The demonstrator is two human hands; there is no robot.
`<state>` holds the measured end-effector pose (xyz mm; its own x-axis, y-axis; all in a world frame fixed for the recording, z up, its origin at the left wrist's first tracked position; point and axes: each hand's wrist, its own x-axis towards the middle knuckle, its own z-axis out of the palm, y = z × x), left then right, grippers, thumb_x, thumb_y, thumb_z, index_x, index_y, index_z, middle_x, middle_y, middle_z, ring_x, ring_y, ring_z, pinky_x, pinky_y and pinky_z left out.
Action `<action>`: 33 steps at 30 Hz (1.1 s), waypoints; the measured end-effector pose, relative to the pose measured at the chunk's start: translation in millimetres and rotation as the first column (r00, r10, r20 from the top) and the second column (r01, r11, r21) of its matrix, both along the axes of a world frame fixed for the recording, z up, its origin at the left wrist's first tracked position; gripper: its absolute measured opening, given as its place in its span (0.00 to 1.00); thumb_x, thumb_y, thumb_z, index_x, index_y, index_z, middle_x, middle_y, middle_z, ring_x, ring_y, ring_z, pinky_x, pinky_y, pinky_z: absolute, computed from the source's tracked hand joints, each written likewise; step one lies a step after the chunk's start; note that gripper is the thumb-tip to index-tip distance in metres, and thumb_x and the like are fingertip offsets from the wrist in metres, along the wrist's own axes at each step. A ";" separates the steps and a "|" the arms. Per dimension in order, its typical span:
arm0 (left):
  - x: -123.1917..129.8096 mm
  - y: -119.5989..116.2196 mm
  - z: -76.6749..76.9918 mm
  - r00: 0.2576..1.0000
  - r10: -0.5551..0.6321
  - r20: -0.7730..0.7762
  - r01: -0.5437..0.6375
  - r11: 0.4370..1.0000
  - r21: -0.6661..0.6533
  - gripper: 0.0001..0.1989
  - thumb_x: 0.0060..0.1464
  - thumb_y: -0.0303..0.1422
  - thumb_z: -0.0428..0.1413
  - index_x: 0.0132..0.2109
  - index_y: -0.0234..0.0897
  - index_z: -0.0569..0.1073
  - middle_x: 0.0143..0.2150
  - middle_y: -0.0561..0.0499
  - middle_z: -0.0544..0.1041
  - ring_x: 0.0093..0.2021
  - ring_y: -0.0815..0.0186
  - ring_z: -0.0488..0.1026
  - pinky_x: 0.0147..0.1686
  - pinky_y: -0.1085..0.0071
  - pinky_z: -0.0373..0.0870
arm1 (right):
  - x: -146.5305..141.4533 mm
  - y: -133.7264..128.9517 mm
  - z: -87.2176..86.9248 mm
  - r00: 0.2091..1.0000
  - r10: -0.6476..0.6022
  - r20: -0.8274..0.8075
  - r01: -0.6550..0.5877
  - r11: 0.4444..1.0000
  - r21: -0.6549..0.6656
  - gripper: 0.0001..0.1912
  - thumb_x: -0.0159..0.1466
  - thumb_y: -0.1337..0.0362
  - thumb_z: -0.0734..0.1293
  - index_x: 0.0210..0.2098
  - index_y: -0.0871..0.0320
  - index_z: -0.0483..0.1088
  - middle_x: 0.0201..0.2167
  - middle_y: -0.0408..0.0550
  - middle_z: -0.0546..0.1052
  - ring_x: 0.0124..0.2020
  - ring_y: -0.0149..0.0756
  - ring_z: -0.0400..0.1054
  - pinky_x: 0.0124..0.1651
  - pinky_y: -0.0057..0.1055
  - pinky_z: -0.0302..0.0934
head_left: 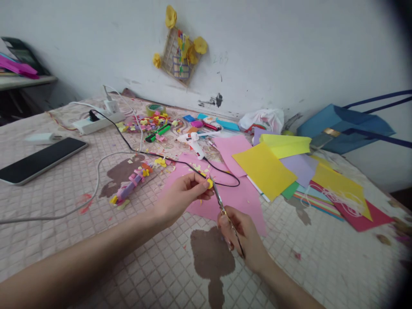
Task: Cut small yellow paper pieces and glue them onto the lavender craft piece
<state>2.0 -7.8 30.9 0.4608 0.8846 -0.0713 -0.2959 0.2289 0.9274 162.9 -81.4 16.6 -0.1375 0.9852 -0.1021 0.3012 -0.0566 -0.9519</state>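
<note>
Between the thumb and fingers of my left hand (189,191) is a small yellow paper piece (210,183). My right hand (243,231) grips a pair of scissors (219,200), whose blades point away from me and reach up beside the yellow piece. Whether the blades touch it I cannot tell. Under both hands lies a pink sheet (231,199) with small scraps on it. To the left of my left hand rests a purple stick (131,185) decorated with pink, orange and yellow bits.
A white glue gun (195,143) with a black cord lies behind the hands. A green cutter (157,133), tape roll (156,110) and power strip (98,122) sit farther back. Coloured sheets (265,169) spread rightward near a blue bag (341,128). A phone (41,159) lies left.
</note>
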 end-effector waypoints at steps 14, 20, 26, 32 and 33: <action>1.0 1.1 -0.2 1.000 0.006 0.006 -0.006 1.000 0.001 0.08 0.53 0.32 0.56 0.32 0.33 0.66 0.30 0.51 0.73 0.32 0.70 0.71 0.37 0.70 0.68 | 0.9 -0.5 -2.9 0.999 -0.021 0.031 0.021 1.000 -0.005 0.23 0.61 0.46 0.58 0.21 0.56 0.55 0.14 0.36 0.56 0.15 0.25 0.51 0.19 0.24 0.45; 0.6 0.5 1.0 1.000 0.005 0.001 -0.005 1.000 0.004 0.08 0.53 0.32 0.56 0.32 0.32 0.66 0.32 0.50 0.74 0.32 0.71 0.71 0.37 0.70 0.68 | 0.5 2.0 -3.6 0.998 -0.041 -0.049 0.039 0.999 -0.037 0.24 0.60 0.43 0.58 0.22 0.57 0.57 0.13 0.34 0.56 0.14 0.24 0.49 0.17 0.23 0.46; 1.0 -0.4 1.3 1.000 -0.021 0.002 0.021 1.000 -0.003 0.07 0.53 0.32 0.56 0.32 0.33 0.66 0.31 0.51 0.73 0.32 0.71 0.71 0.35 0.72 0.67 | -0.2 4.8 -2.1 0.980 -0.045 -0.196 0.029 0.996 -0.084 0.26 0.58 0.40 0.57 0.25 0.59 0.61 0.11 0.33 0.56 0.11 0.22 0.48 0.15 0.22 0.47; 0.8 -2.0 -0.4 0.993 -0.103 -0.060 0.102 0.995 -0.015 0.09 0.53 0.33 0.56 0.32 0.32 0.67 0.31 0.51 0.74 0.32 0.71 0.71 0.37 0.71 0.67 | 2.0 5.1 -1.2 0.955 -0.098 -0.280 0.072 0.992 -0.100 0.24 0.60 0.43 0.59 0.26 0.60 0.63 0.11 0.34 0.57 0.12 0.22 0.49 0.15 0.21 0.46; 0.9 -2.8 -0.5 0.989 -0.131 -0.074 0.130 0.991 -0.019 0.09 0.53 0.33 0.56 0.31 0.32 0.67 0.30 0.51 0.74 0.31 0.71 0.71 0.37 0.71 0.67 | 2.7 5.5 -1.3 0.949 -0.108 -0.297 0.079 0.991 -0.108 0.23 0.60 0.45 0.60 0.26 0.60 0.63 0.11 0.34 0.57 0.12 0.22 0.49 0.15 0.21 0.46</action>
<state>2.8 -10.6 30.4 0.5651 0.8161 -0.1215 -0.1930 0.2739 0.9422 165.6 -75.9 15.3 -0.0843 0.9831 -0.1626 -0.0104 -0.1640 -0.9864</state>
